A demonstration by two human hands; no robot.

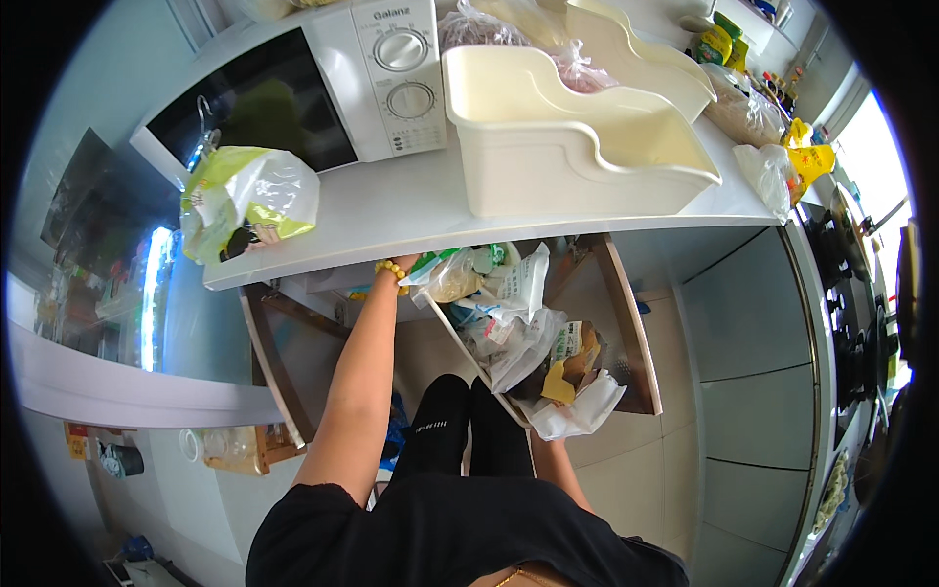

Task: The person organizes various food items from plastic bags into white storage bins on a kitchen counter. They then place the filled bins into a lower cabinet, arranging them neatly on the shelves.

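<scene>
A cream plastic storage bin (471, 354), filled with bagged food packages, is tilted at an angle between two open cabinet doors below the counter. My left hand (406, 261), with a yellow bead bracelet at the wrist, is at the bin's far left end; its fingers are hidden behind a green-and-clear bag (442, 270). Under the near end is my right hand (546, 443), mostly covered by a white package (576, 411) that hangs over the rim. Clear plastic bags (517, 345) and a brown-and-yellow packet (571, 370) lie inside the bin.
Two cream bins (579, 161) (653, 59) stand on the white counter (389, 194) beside a Galanz microwave (293, 95). A green-and-white plastic bag (253, 194) lies near its left edge. Open cabinet doors (275, 359) (631, 323) flank the bin. A gas stove (851, 330) is at right.
</scene>
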